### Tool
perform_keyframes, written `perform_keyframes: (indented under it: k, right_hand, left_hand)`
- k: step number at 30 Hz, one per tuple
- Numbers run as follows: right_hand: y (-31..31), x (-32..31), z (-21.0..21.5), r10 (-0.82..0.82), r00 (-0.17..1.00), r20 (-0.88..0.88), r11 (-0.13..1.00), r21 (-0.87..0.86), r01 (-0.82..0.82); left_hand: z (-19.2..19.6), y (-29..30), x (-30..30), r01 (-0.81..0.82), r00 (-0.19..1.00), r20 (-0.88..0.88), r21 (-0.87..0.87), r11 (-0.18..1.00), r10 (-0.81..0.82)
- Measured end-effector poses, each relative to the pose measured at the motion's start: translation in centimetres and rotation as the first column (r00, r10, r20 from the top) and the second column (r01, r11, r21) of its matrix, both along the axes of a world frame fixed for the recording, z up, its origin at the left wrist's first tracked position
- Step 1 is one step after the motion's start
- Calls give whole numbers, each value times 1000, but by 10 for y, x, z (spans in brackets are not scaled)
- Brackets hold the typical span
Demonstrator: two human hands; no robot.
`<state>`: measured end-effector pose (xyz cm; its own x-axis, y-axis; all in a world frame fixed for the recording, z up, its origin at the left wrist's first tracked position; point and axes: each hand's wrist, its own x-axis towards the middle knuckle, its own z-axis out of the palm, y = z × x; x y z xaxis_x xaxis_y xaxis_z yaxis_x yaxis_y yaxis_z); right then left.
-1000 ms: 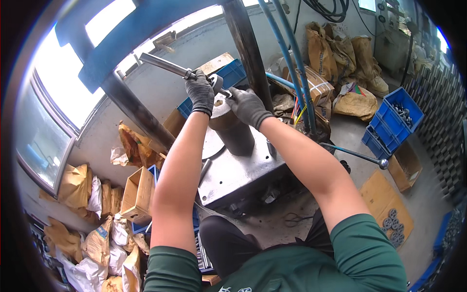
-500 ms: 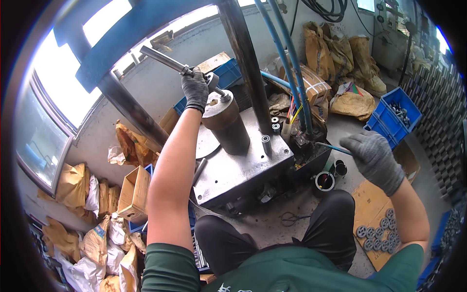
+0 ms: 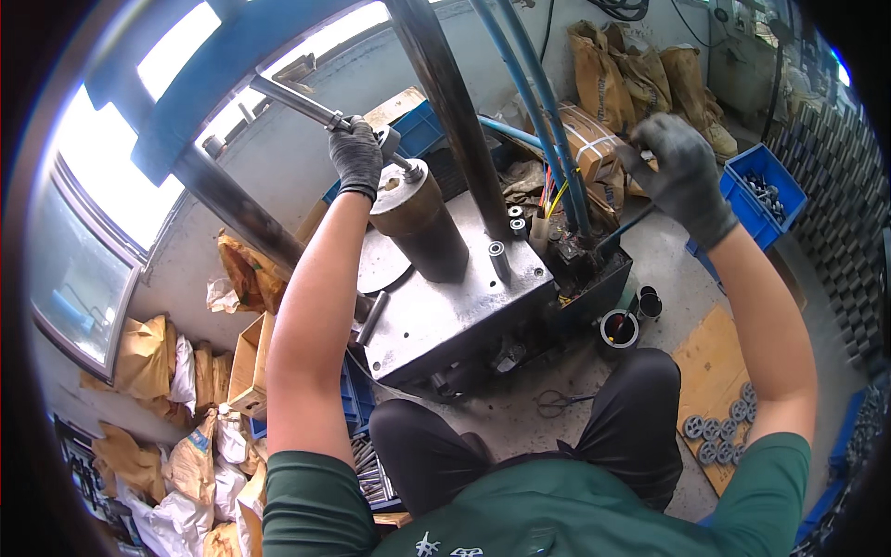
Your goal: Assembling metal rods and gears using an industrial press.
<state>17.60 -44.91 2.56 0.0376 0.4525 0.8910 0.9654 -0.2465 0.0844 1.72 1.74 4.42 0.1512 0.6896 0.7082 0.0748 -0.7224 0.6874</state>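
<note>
My left hand (image 3: 355, 162), in a grey glove, is closed round a steel shaft (image 3: 295, 102) with a collar on it. The shaft slants up to the left; past my hand a grey metal ring (image 3: 388, 141) and a thinner pin reach the top of a dark upright cylinder (image 3: 422, 223). That cylinder stands on a steel machine table (image 3: 436, 325). My right hand (image 3: 685, 176), also gloved, is raised at the right, blurred, with thumb and fingers apart. Near its wrist side ends a slim lever (image 3: 624, 227) coming from the machine's side; I see no grip on it.
A short metal tube (image 3: 499, 262) stands on the table. Dark posts (image 3: 455, 111) and blue pipes (image 3: 538, 102) rise behind. A blue crate of metal parts (image 3: 763, 195) is at the right. Round grey wheels (image 3: 719, 432) lie on cardboard, and a cup of dark liquid (image 3: 619, 328) stands on the floor.
My right hand has moved up and left from the lever's end, its fingers loosening. The lever has swung upward. My left hand keeps hold of the shaft.
</note>
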Motion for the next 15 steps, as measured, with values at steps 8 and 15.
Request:
perform_keyframes:
  k: [8,15]
  right_hand:
    - [51,37,17,-228,970,-80,969,-115,218]
    - [39,25,13,-299,917,-265,952,-146,268]
  left_hand:
    - [3,-2,4,26,998,-57,-27,999,-28]
    - [17,-32,12,127,989,-74,-32,991,-129]
